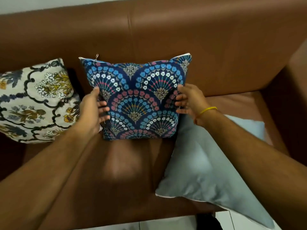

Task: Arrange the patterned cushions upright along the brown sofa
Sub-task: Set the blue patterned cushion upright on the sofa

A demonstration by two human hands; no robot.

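Note:
A dark blue cushion with fan-shaped flower patterns stands upright against the backrest of the brown sofa, its zipper edge on top. My left hand holds its left edge, thumb up, fingers on the front face. My right hand holds its right edge the same way; a yellow thread circles that wrist. A cream cushion with dark scrolls and yellow flowers leans against the backrest to the left, close to the blue one.
A plain light grey cushion lies flat on the seat at the right, under my right forearm, reaching the front edge. The sofa's right armrest closes that side. White floor tiles show below.

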